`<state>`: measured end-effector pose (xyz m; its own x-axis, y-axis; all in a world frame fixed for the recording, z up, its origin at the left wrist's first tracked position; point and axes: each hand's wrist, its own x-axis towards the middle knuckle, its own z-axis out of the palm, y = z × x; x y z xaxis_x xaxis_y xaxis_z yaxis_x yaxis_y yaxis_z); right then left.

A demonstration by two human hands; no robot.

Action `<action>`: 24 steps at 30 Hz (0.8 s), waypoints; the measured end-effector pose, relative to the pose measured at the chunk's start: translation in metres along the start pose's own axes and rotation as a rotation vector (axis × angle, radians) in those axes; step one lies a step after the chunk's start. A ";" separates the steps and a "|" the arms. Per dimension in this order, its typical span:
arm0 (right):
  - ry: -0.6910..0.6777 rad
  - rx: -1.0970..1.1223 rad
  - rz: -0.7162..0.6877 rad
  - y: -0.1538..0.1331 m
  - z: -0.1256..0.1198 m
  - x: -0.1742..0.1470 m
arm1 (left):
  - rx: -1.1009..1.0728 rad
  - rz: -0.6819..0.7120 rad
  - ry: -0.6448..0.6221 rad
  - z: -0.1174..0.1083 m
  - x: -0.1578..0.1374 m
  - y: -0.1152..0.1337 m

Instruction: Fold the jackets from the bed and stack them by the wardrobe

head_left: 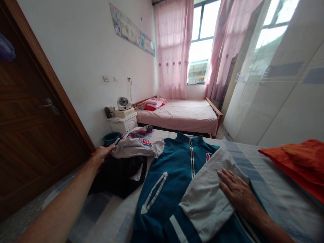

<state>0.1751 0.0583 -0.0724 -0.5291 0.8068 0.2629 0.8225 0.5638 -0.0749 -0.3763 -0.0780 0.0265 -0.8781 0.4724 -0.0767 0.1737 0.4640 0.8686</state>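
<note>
Lying front up on near bed (277,177), blue-and-grey jacket (174,172). Left hand (101,155) grasping end of outstretched sleeve (134,147), black bundle (118,175) beneath. Right hand (235,192) released, flat on other sleeve (205,190), folded across front. Orange cloth (301,162) off to right. Beyond, pink bed (179,114) before window (202,50).

Jacket (174,165): matt cloth, grey sleeves (202,195) softly creased. Near bed's sheet (280,189): matt cloth, wrinkled. Door (17,111): wood, low sheen; handle (49,105) metallic. Wardrobe (278,91): smooth, glossy, mirroring window (206,30). Curtains (173,40): sheer cloth.
</note>
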 end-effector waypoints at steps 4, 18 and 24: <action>-0.013 -0.006 -0.010 0.000 -0.001 0.000 | -0.304 -0.080 -0.062 -0.003 -0.018 0.020; -0.001 -0.016 0.000 -0.001 -0.001 -0.001 | -0.362 0.892 -1.070 0.079 -0.272 0.096; 0.019 0.008 0.024 -0.005 -0.004 -0.001 | 0.050 0.980 -1.163 0.102 -0.274 0.041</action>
<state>0.1722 0.0538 -0.0685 -0.5053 0.8167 0.2789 0.8331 0.5459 -0.0892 -0.0830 -0.1117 0.0328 0.4132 0.8981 0.1506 0.4971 -0.3610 0.7890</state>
